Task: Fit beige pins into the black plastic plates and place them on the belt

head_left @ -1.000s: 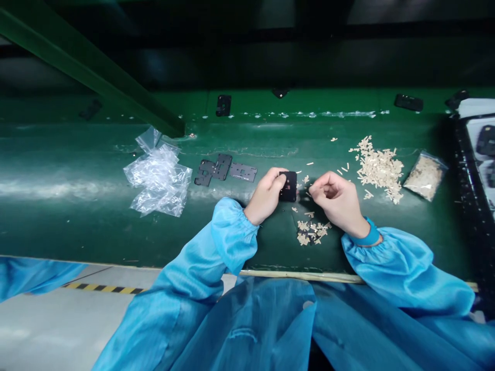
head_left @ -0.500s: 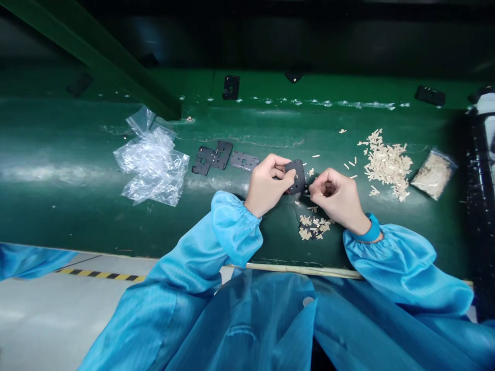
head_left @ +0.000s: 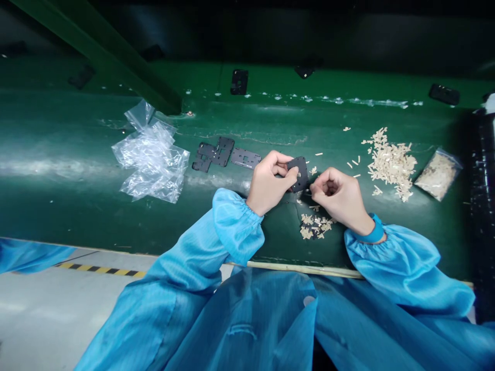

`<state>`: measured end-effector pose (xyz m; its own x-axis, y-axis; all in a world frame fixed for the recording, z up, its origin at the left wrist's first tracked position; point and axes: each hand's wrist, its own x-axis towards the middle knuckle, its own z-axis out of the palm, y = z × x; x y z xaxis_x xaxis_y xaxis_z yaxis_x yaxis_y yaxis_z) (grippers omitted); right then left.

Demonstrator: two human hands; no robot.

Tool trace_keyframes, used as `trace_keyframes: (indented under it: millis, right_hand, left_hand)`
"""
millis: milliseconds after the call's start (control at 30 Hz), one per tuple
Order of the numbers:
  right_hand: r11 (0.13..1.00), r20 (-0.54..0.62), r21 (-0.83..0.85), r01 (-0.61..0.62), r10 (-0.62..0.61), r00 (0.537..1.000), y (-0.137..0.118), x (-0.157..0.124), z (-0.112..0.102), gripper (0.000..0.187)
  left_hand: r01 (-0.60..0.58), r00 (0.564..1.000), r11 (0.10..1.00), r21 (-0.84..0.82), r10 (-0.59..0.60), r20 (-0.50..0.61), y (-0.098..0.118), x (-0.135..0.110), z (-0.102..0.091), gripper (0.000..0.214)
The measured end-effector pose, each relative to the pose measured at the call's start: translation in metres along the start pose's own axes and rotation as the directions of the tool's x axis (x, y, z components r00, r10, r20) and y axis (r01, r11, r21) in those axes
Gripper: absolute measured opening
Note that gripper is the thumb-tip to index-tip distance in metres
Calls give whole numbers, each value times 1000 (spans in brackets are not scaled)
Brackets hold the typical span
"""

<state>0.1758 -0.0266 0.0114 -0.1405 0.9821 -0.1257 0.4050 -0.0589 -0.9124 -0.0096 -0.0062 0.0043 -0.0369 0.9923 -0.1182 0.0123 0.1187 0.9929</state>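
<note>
My left hand (head_left: 270,181) grips a flat black plastic plate (head_left: 299,174) by its left side, the thumb lying on top of it. Just right of the plate, my right hand (head_left: 335,195) is pinched closed; whatever its fingertips hold is too small to make out. Below the hands lies a small heap of cream-coloured pieces (head_left: 315,226) on something dark. Left of my left hand rest a dark grey plate (head_left: 246,157) with cut-outs and a group of black plates (head_left: 214,153). A larger pile of cream strips (head_left: 390,162) spreads beyond my right hand.
Clear plastic bags (head_left: 152,154) are heaped on the left of the green bench (head_left: 88,216). A zip bag of cream pieces (head_left: 439,174) lies far right. Black parts (head_left: 240,82) line the back ledge, and a green post (head_left: 127,56) slants down at the left.
The view has shifted slightly. My left hand still grips the black plate, and my right hand stays pinched just beside it, with hardly any movement.
</note>
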Motion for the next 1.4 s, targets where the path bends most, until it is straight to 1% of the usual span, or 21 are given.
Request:
trace_keyframes:
  millis: [300, 533, 800, 1000, 1200, 1400]
  right_hand:
    - [998, 0, 51, -36, 36, 999, -2, 2, -2, 12]
    - [998, 1, 43, -54, 54, 999, -4, 2, -2, 13]
    - [996, 1, 64, -69, 69, 998, -9, 3, -2, 12]
    - [995, -1, 72, -70, 70, 998, -7, 4, -3, 11]
    - [992, 19, 104, -76, 74, 997, -6, 5, -5, 11]
    - [986, 33, 150, -73, 69, 997, -4, 5, -5, 12]
  left_hand:
    - [-46, 999, 999, 5, 46, 1, -1, 0, -1, 15]
    - [-16, 1000, 1000, -2, 16, -2, 1, 0, 1, 16]
    - [-30, 999, 999, -20, 31, 30, 1, 1, 1, 15]
    - [-14, 999, 998, -59, 16, 48, 4, 1, 0, 14]
    - [49, 995, 993, -107, -39, 94, 4, 2, -2, 14]
    - [73, 992, 987, -145, -57, 111, 5, 2, -3, 16]
